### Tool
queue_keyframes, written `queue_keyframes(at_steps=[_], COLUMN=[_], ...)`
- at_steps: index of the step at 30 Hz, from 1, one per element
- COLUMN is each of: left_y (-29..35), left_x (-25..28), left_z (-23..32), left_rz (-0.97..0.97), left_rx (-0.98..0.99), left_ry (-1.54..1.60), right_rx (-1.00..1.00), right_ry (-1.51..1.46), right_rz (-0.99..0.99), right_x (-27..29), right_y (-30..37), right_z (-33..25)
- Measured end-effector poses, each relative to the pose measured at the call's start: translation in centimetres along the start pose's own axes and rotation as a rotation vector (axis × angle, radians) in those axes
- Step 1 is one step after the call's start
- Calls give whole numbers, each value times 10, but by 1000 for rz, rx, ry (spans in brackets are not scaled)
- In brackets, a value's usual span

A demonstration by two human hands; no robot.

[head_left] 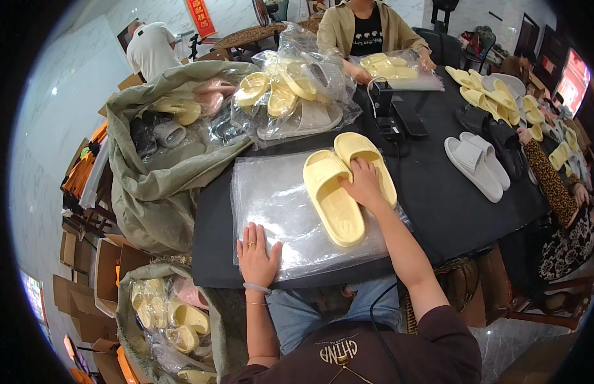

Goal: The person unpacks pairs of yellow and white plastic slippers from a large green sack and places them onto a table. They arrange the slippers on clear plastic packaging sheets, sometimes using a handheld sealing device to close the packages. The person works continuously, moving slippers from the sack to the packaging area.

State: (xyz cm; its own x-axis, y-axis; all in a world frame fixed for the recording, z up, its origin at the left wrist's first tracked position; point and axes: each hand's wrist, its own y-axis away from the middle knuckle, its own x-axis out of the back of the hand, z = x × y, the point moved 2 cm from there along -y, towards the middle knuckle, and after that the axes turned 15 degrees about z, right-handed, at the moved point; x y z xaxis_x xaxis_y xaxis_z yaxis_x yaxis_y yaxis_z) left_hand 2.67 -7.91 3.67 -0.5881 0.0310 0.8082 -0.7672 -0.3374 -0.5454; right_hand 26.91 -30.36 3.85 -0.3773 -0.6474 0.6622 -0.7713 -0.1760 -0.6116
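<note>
A pair of yellow slide slippers rests on a stack of clear plastic bags on the black-covered table. My right hand grips the pair where the inner sides meet, its thumb in the left slipper and its fingers over the right one. Part of the fingers is hidden by the hand itself. My left hand lies flat on the near left corner of the bag stack, fingers stretched out and holding nothing.
Bagged slippers are heaped at the far left, beside a green sack. Another sack stands lower left. A black device sits beyond the bags. Grey slippers lie right. Across the table a person handles bagged yellow slippers.
</note>
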Motion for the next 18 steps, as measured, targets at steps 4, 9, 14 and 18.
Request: queue_keyframes(at_steps=[4,9,14,18], left_y=[0,0,0,0], left_x=[1,2,2,1], left_z=[0,2,0,-1], left_rz=[1,-6,-18,-6], left_rx=[4,3,3,4], left_ry=[1,-5,-12,-5], right_rx=[-10,-4,-7,-7], right_ry=[5,14,15,12], right_rz=[-9,-6,-7,-19], right_x=[0,-2,-3,0], right_y=[0,1,0,0], right_z=[-1,1,1,-2])
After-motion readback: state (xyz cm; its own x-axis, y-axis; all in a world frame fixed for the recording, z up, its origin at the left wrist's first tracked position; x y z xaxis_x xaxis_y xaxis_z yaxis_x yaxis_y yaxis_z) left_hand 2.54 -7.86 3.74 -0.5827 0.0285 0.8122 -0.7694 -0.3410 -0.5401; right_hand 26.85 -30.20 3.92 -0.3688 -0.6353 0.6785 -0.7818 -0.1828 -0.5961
